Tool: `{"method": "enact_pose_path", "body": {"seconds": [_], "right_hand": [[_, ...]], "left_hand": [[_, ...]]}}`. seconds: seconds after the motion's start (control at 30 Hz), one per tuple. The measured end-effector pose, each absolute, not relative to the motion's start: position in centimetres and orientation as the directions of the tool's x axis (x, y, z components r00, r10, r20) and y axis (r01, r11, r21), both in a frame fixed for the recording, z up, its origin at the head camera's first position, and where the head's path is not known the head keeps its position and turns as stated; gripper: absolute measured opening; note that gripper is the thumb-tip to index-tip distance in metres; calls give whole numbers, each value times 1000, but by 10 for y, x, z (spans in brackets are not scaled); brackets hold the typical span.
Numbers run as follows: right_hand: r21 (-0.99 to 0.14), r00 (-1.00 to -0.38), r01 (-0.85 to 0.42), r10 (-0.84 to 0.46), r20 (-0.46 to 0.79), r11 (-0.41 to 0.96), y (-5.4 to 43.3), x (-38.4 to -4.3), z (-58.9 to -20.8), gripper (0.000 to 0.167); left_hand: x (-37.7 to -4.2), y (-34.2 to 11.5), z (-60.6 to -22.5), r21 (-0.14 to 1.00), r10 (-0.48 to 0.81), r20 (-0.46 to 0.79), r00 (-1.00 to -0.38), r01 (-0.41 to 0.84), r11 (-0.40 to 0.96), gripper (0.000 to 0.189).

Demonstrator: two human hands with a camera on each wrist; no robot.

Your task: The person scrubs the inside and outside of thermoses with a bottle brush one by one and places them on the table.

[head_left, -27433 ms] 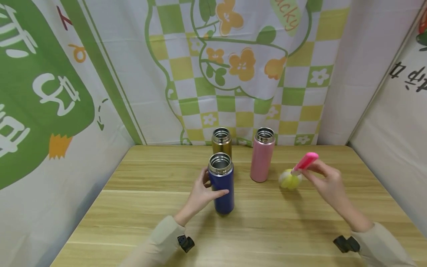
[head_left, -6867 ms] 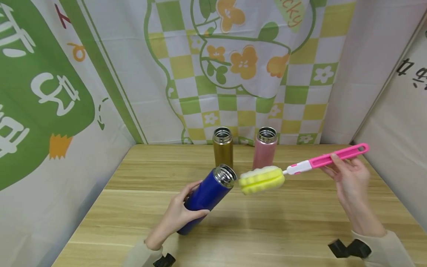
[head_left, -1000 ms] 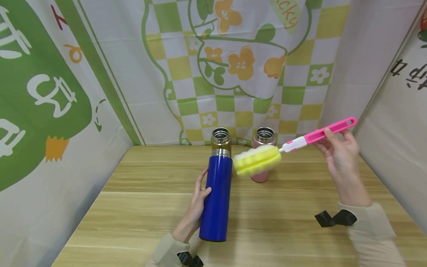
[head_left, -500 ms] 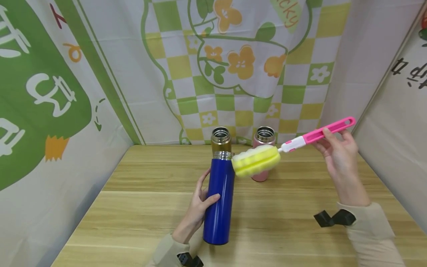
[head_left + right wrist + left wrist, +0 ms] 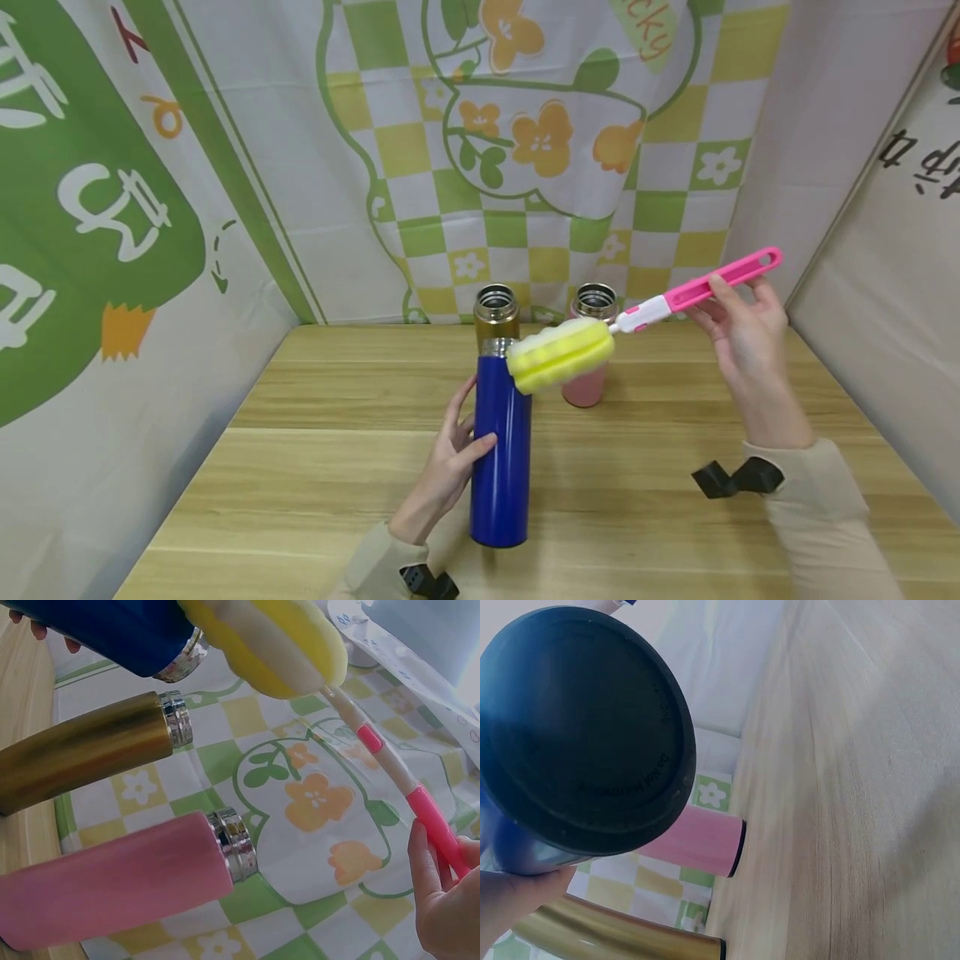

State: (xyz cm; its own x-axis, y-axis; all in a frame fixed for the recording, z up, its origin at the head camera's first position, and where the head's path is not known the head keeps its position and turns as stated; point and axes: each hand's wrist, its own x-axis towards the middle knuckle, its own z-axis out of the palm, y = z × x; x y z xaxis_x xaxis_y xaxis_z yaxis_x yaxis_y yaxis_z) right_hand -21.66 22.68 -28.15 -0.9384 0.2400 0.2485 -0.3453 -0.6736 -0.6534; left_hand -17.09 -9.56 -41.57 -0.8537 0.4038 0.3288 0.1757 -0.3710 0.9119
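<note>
My left hand (image 5: pixel 450 458) grips a blue thermos bottle (image 5: pixel 501 467) by its side and holds it up, tipped so its mouth points away from the head camera. In the left wrist view the dark base of the blue bottle (image 5: pixel 585 727) faces the camera, raised over the tabletop. My right hand (image 5: pixel 750 333) pinches the pink handle of a sponge bottle brush (image 5: pixel 561 357). Its yellow and white sponge head overlaps the blue bottle's steel neck in the head view. In the right wrist view, the sponge (image 5: pixel 281 645) lies just beyond the bottle's steel rim (image 5: pixel 184 660).
A gold bottle (image 5: pixel 498 312) stands behind the blue one, lidless. Right of it is a lidless pink bottle (image 5: pixel 585 387), partly hidden by the sponge. All this is on a wooden table (image 5: pixel 337 467) with a printed cloth (image 5: pixel 540 167) hanging behind.
Over the last second the brush moves left to overlap the blue bottle's neck; the bottle shifts slightly right. At 27 seconds back the bottle was upright and the sponge was down near the tabletop.
</note>
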Motion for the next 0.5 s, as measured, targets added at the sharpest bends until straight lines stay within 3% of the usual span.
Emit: {"method": "enact_pose_path", "body": {"seconds": [0.3, 0.5], "right_hand": [[-716, -953, -298, 155, 260, -631, 221, -215, -280, 30], [-776, -965, -252, 87, 248, -579, 219, -213, -286, 30]], "left_hand": [[-173, -93, -409, 927, 343, 220, -913, 85, -366, 74], [-173, -92, -404, 920, 312, 211, -926, 80, -384, 73]]}}
